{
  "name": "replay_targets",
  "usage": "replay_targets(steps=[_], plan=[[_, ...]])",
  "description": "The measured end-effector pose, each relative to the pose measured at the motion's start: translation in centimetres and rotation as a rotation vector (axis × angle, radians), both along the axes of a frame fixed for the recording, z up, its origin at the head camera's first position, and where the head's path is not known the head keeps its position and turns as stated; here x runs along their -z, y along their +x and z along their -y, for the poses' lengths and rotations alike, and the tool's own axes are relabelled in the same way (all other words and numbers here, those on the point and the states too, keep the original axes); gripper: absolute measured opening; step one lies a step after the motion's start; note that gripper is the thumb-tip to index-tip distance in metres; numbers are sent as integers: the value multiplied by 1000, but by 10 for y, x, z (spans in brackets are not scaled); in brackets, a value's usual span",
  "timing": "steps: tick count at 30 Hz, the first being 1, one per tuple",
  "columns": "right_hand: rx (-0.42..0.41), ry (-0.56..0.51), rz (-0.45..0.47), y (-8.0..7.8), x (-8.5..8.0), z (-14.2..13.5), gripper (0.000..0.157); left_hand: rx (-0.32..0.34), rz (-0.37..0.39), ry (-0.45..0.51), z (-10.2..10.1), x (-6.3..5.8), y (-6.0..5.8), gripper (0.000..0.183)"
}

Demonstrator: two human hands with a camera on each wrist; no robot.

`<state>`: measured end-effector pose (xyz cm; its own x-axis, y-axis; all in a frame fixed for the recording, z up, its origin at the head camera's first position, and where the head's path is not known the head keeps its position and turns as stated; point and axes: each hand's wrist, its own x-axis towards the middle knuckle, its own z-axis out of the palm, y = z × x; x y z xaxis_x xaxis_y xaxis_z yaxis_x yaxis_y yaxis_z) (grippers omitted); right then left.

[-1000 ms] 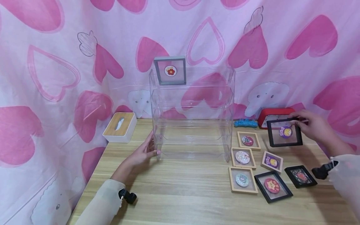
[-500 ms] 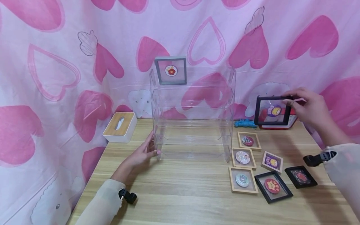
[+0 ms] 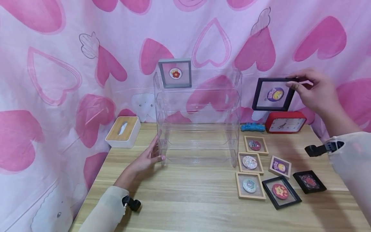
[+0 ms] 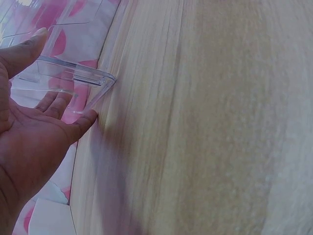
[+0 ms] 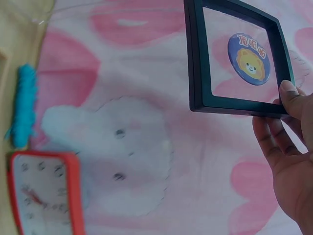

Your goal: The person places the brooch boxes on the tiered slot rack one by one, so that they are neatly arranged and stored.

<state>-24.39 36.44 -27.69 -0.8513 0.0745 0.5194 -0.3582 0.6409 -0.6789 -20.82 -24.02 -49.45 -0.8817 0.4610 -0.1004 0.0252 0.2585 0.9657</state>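
My right hand (image 3: 318, 91) pinches the upper right corner of a black square display frame (image 3: 255, 100). A round purple badge (image 5: 249, 59) with a yellow lion face is inside it. The frame is raised in front of the curtain, above the red clock. My left hand (image 3: 146, 161) holds the lower left side of a clear tiered display rack (image 3: 197, 159), with its thumb at the front edge. In the left wrist view its fingers lie along the clear panel (image 4: 93, 78). A grey frame (image 3: 177, 86) with a red flower badge stands at the top tier's left end.
Right of the rack lie several wood-coloured frames (image 3: 251, 197) with badges and two black frames (image 3: 285, 205). Behind them are a red clock (image 3: 285, 123) and a blue bundle (image 3: 252, 127). A tissue box (image 3: 123, 132) stands at the left, before the pink heart-print curtain (image 3: 116, 25).
My right hand has lifted the black frame up and to the left, from in front of the clock to above it. The clock face is uncovered. My left hand stays on the rack.
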Motion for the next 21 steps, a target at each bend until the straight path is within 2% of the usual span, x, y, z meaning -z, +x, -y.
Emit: replay_targets(steps=[8,15,21], plan=[[-41,-97,-122,-3,-35,31,29,-5,21,-3,0,0,-1,110],[-20,-134,-147,-3,-55,63,28,5,5,15,0,0,-2,110],[-66,-252,-164,-10,-69,87,28,-2,5,10,0,0,-1,110]])
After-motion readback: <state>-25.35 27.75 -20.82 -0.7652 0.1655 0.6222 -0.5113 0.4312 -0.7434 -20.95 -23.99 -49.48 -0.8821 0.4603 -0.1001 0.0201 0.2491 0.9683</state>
